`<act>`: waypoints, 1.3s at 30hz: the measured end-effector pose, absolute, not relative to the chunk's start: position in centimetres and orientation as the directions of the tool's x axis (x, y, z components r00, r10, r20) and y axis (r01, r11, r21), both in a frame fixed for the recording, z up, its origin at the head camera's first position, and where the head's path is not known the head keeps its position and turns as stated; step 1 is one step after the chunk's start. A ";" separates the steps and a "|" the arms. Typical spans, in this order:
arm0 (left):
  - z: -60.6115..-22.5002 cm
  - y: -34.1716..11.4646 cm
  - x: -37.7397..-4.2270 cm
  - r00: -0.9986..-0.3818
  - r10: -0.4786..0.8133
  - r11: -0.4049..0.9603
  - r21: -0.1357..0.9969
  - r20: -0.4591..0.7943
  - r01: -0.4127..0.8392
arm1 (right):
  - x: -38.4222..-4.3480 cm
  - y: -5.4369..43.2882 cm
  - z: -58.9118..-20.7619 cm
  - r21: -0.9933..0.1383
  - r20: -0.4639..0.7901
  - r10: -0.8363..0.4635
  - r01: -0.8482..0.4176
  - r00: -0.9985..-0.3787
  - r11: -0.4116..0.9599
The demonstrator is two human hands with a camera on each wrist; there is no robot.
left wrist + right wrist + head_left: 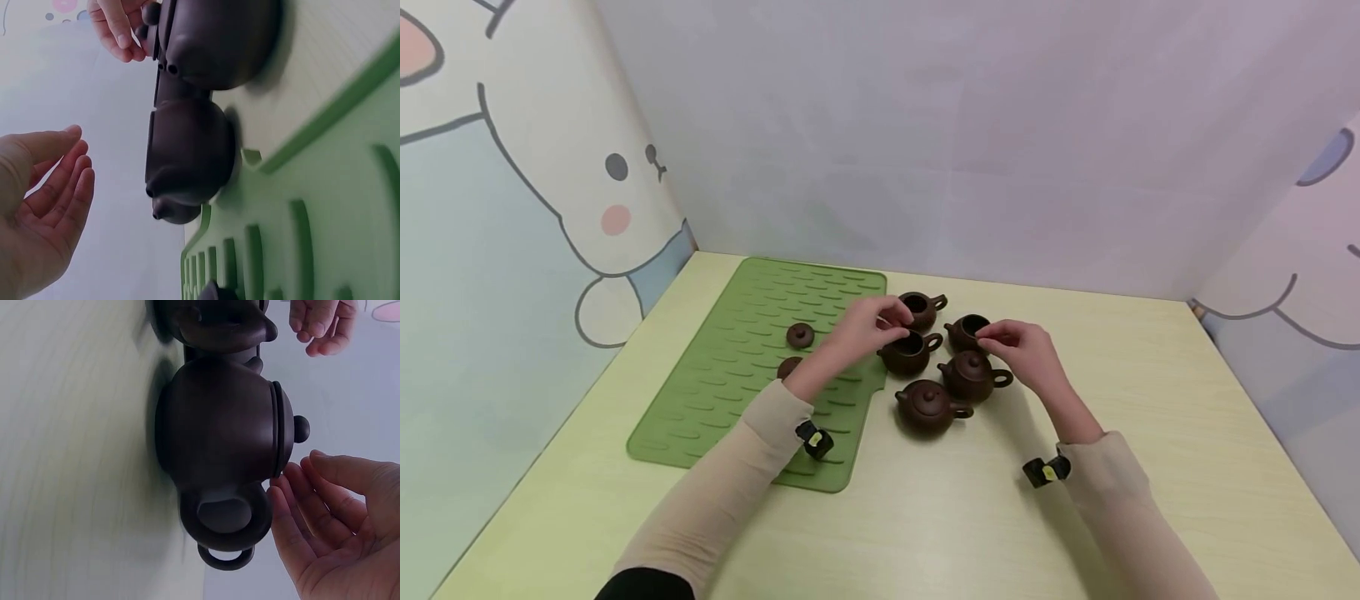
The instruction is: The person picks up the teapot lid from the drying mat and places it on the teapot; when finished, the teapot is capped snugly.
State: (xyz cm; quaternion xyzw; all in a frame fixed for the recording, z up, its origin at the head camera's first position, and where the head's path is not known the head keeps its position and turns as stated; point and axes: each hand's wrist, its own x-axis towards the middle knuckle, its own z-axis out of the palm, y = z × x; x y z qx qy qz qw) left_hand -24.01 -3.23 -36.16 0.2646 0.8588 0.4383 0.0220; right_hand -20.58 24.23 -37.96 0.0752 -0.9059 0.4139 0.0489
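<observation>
Nearest us stands a lidded, round, dark-brown clay teapot (925,412), then its lidded brown twin (967,379). On the ribbed green rubbery mat (700,417) lie two round brown clay lids (801,336), best pinched by their knobs, we judge. Our left hand (865,328) and right hand (1026,354), apart and empty, fingers loose, are near separate lidless brown teapots (903,361). Behind stands a third lidless teapot (928,313); we should avoid nudging it.

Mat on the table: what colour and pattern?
Green mat with rows of short, slightly curved ridges; best seen in the head view.
</observation>
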 end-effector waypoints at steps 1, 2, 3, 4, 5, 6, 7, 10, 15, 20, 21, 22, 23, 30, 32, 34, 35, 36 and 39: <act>-36.2 -3.6 -24.0 -0.862 0.468 0.477 0.767 0.193 0.430 | -20.7 24.1 -37.9 -0.744 0.150 -0.099 -0.178 -0.984 0.644; -36.2 -3.9 -23.9 -0.866 0.463 0.477 0.771 0.189 0.423 | -20.8 24.0 -37.9 -0.744 0.148 -0.101 -0.177 -0.984 0.644; -36.2 -4.3 -23.9 -0.870 0.456 0.480 0.771 0.188 0.419 | -20.9 23.8 -37.9 -0.744 0.145 -0.101 -0.176 -0.984 0.645; -36.3 -4.6 -23.8 -0.874 0.448 0.487 0.770 0.185 0.413 | -20.9 23.7 -37.9 -0.743 0.142 -0.103 -0.175 -0.985 0.646; -36.3 -5.0 -23.8 -0.877 0.443 0.493 0.768 0.184 0.410 | -21.0 23.5 -37.9 -0.744 0.140 -0.104 -0.174 -0.985 0.646; -36.4 -5.4 -23.7 -0.879 0.440 0.497 0.766 0.183 0.408 | -21.1 23.4 -37.9 -0.743 0.139 -0.104 -0.173 -0.985 0.647; -36.5 -5.8 -23.7 -0.881 0.436 0.499 0.765 0.184 0.407 | -21.2 23.2 -37.8 -0.743 0.135 -0.103 -0.169 -0.985 0.647; -36.7 -6.9 -23.5 -0.879 0.431 0.505 0.752 0.206 0.424 | -21.5 22.8 -37.8 -0.749 0.128 -0.107 -0.167 -0.986 0.641; -37.2 -8.6 -23.2 -0.888 0.404 0.523 0.741 0.220 0.421 | -21.9 22.0 -37.8 -0.757 0.124 -0.119 -0.171 -0.985 0.630; -37.6 -10.3 -22.6 -0.913 0.360 0.534 0.760 0.193 0.371 | -22.2 21.3 -38.0 -0.751 0.117 -0.143 -0.182 -0.983 0.635; -37.7 -10.7 -22.5 -0.915 0.355 0.534 0.762 0.191 0.367 | -22.2 21.1 -38.0 -0.747 0.118 -0.151 -0.188 -0.982 0.637; -37.8 -11.1 -22.3 -0.918 0.349 0.537 0.763 0.188 0.361 | -22.3 21.0 -38.1 -0.747 0.118 -0.158 -0.193 -0.980 0.637; -37.9 -11.4 -22.2 -0.920 0.345 0.538 0.764 0.186 0.356 | -22.3 20.9 -38.1 -0.747 0.119 -0.163 -0.196 -0.979 0.635; -38.5 -13.8 -21.2 -0.934 0.308 0.566 0.755 0.180 0.332 | -22.6 20.2 -38.4 -0.753 0.098 -0.185 -0.194 -0.978 0.628; -38.7 -14.4 -21.0 -0.939 0.297 0.574 0.754 0.172 0.320 | -22.6 20.1 -38.5 -0.755 0.090 -0.192 -0.193 -0.977 0.627; -39.0 -14.9 -20.8 -0.946 0.285 0.583 0.755 0.156 0.300 | -22.6 20.0 -38.6 -0.762 0.085 -0.201 -0.194 -0.976 0.618; -39.2 -15.2 -20.7 -0.948 0.281 0.583 0.759 0.147 0.290 | -22.6 20.0 -38.6 -0.766 0.083 -0.208 -0.196 -0.975 0.613; -39.3 -15.4 -20.6 -0.953 0.272 0.588 0.761 0.134 0.275 | -22.6 19.9 -38.7 -0.768 0.080 -0.212 -0.195 -0.974 0.609; -39.6 -16.1 -20.3 -0.960 0.262 0.600 0.761 0.103 0.246 | -22.6 19.8 -38.7 -0.771 0.074 -0.222 -0.197 -0.972 0.605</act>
